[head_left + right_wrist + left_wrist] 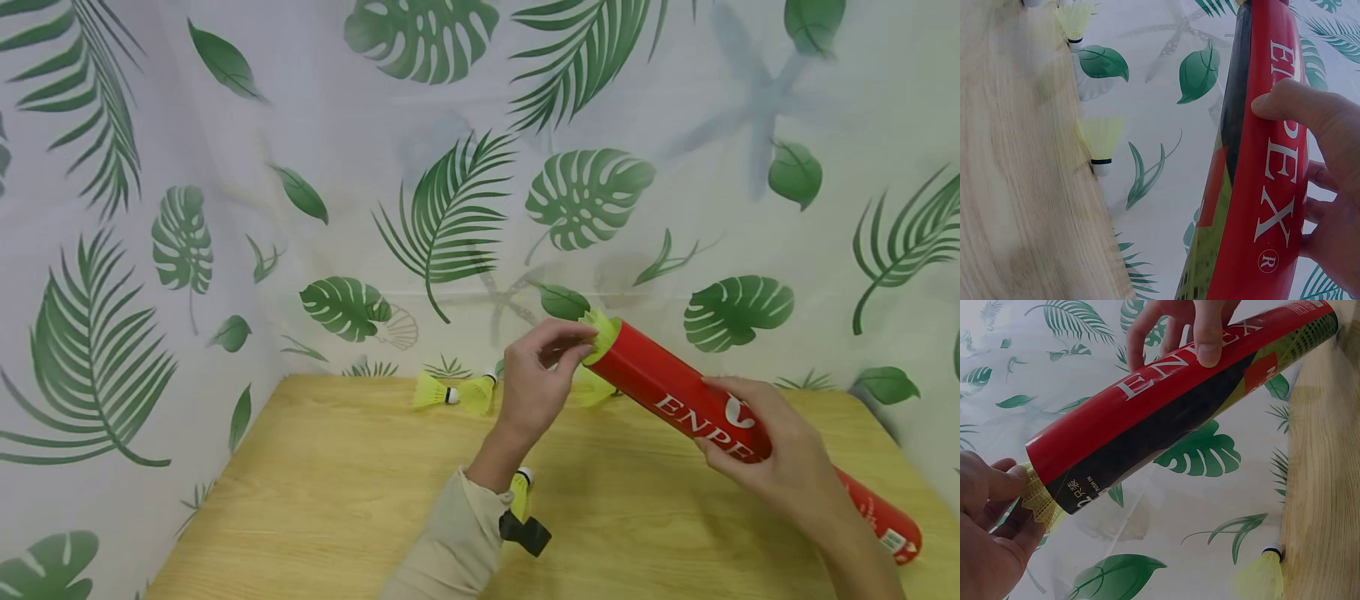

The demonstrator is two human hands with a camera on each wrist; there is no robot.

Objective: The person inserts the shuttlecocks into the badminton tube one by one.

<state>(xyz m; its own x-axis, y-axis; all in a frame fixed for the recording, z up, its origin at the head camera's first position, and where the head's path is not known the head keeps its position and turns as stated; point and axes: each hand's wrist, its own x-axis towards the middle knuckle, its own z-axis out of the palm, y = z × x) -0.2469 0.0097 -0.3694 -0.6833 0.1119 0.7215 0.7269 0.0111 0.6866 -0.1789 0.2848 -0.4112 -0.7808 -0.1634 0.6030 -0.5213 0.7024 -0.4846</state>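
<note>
Above the wooden table (337, 467), red tube (690, 400) gripped mid-length by right hand (780, 458) — left hand (536, 379) pinching yellow shuttlecock (600, 329) at the tube's open mouth. Best kept square to the bore, feathers eased rather than crushed — tube held steady.

front-left table (315, 500): wide open, easy pass
back edge: loose shuttlecocks (453, 393) in the way
right side: red tube (697, 408) slants across
</note>
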